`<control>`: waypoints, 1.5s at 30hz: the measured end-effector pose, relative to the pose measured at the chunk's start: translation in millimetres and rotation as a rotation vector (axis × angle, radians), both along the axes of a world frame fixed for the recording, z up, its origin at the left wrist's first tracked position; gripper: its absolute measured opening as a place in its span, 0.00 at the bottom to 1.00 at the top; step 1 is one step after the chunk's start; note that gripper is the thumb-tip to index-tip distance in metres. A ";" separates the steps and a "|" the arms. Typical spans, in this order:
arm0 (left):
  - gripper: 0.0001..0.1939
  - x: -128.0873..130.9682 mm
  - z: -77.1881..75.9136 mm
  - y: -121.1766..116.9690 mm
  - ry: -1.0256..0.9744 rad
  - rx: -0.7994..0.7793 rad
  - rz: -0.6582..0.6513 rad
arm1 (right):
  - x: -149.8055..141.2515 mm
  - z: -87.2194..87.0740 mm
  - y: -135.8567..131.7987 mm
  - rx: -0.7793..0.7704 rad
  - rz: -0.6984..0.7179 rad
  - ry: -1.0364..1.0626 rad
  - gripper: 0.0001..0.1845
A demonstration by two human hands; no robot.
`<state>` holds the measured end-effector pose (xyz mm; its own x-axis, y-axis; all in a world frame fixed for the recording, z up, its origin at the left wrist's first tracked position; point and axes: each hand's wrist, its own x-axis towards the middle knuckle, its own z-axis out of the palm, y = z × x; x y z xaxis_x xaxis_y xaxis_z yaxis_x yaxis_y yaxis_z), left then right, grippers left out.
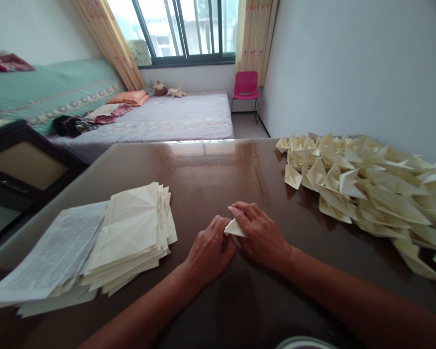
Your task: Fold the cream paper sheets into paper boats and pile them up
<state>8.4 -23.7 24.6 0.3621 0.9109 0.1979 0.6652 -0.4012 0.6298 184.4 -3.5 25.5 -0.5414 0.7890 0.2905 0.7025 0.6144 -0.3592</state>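
Note:
Between my hands, just above the dark brown table (203, 179), is a small piece of folded cream paper (236, 229) with a pointed shape. My left hand (212, 245) pinches its left end, fingers curled. Across its right side lies my right hand (259, 232), with the thumb side hidden and the fingers closed over it. Most of the paper's lower part is covered by the hands. To the left sits a stack of creased cream sheets (131, 223). On the right, a large heap of folded paper boats (378, 184) spreads toward the wall.
Printed white sheets (47, 257) lie left of the creased stack. A round rim (305, 343) shows at the bottom edge. Beyond the table are a bed (189, 116), a pink chair (246, 86) and a window. A dark cabinet (29, 169) stands at the left.

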 end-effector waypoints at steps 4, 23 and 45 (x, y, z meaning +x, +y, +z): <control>0.14 2.4 -1.6 -2.4 0.034 -0.026 0.066 | -3.6 -3.5 0.1 0.002 0.098 0.123 0.31; 0.07 -15.5 -9.3 19.5 0.332 0.106 0.027 | 13.5 -16.7 24.0 -0.099 0.032 0.075 0.15; 0.18 -26.5 -5.4 20.9 0.499 0.421 -0.419 | 31.6 0.6 32.5 0.018 0.191 -0.112 0.10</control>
<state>-18.1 -2.8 19.2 0.7970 0.5627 0.2195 0.5702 -0.8208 0.0341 216.1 29.0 26.1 -0.7101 0.6645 0.2329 0.6079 0.7454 -0.2735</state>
